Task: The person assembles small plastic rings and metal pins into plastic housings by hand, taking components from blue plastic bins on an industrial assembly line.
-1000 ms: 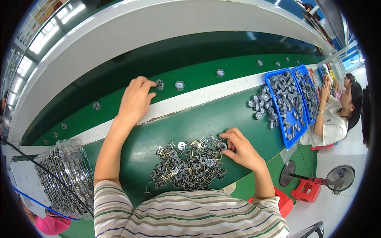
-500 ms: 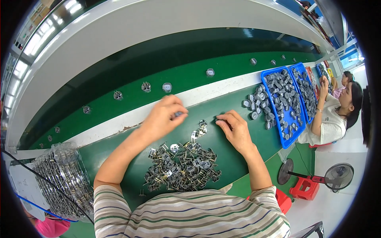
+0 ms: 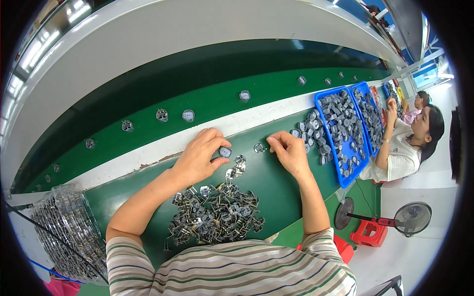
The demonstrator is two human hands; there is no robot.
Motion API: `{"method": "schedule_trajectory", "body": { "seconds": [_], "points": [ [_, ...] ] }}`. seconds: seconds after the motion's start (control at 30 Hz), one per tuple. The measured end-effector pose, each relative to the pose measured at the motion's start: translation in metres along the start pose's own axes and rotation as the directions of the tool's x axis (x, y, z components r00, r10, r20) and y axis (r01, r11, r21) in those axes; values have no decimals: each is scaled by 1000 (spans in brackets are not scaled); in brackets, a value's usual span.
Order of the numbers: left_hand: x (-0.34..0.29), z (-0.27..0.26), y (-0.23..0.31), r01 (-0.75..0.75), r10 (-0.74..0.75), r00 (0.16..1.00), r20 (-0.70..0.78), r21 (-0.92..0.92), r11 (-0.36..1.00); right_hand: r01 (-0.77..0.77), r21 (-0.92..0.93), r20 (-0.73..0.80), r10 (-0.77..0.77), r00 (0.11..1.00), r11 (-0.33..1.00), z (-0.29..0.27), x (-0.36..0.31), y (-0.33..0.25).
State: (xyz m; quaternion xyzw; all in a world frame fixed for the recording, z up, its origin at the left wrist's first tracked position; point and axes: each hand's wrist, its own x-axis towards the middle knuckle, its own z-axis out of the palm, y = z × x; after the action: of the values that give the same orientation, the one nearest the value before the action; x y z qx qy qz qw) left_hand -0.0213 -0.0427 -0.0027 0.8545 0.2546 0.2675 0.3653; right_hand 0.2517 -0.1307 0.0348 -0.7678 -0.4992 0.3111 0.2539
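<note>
My left hand [image 3: 200,154], over the green table near the white ledge, is closed with thumb and fingers round a grey round plug housing [image 3: 225,152]; its pale end shows. To its right, my right hand [image 3: 290,151] has thumb and forefinger pinched at the edge of a small round plug insert [image 3: 259,147] with shiny metal parts. Between the hands lie a few loose plug inserts [image 3: 240,159]. Closer to my body is a heap of black inserts with brass pins [image 3: 215,214].
Beyond the white ledge [image 3: 168,165], a green belt [image 3: 217,106] carries spaced plugs. Blue trays [image 3: 342,180] of grey housings stand at right, with loose housings [image 3: 311,129] alongside. Clear plastic packs [image 3: 66,227] are stacked at left. A co-worker [image 3: 400,148] sits beyond the trays; a fan [image 3: 414,218] stands behind.
My left hand has turned, bringing the housing's pale end into sight. A round insert now shows at my right fingertips, where only something dark showed before. The view has shifted slightly.
</note>
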Motion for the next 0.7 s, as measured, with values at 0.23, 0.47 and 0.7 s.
{"method": "schedule_trajectory", "body": {
  "seconds": [0.23,0.47,0.7],
  "points": [
    [-2,5,3,3,1,999,-43,80,997,486,-20,32,-485,874,874,0,-19,1],
    [0,8,4,-11,14,999,-35,97,995,596,-152,-78,-610,788,789,32,-10,2],
    [-2,8,2,2,3,998,-65,78,997,558,10,-58,-557,829,830,33,-1,-18]
  ]
}}
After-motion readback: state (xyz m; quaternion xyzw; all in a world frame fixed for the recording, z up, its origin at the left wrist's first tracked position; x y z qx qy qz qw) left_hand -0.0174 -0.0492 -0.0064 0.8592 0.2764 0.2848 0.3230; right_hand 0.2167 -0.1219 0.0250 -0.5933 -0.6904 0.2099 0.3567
